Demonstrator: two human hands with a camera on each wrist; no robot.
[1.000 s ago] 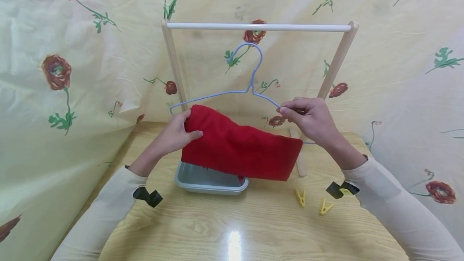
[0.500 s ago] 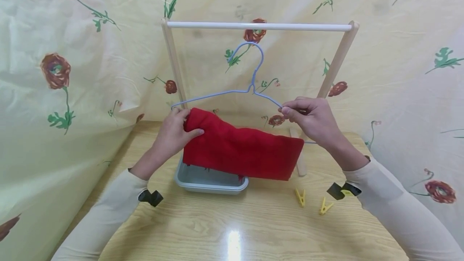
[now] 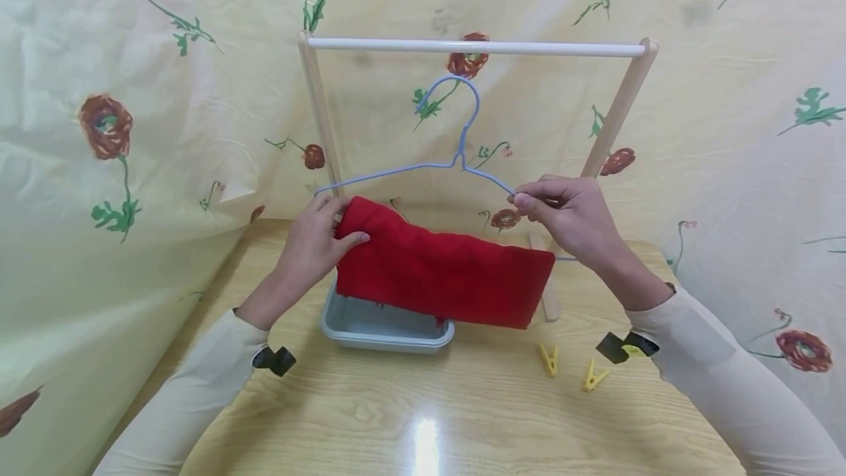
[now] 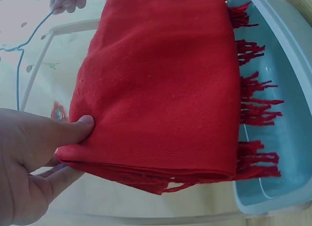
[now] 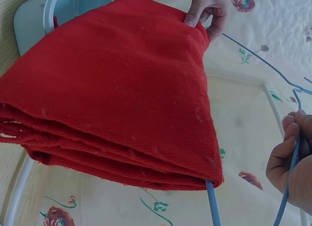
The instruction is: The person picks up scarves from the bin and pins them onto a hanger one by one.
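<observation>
Clothespins [image 3: 550, 360] lie in front. Behind, the folded red scarf [image 3: 443, 270], long axis sideways and dipping rightward, hangs partly over the tray [image 3: 390, 341]; left hand [image 3: 311, 239] pinches its upper left corner, right hand [image 3: 571, 215] the blue hanger [image 3: 462, 142], hook upward, before the rack [image 3: 396, 45].

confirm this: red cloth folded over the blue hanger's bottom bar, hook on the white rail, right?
The hook is not on the white rail: the head view shows a gap between them. The red cloth is folded over the bottom bar of the blue hanger.
</observation>
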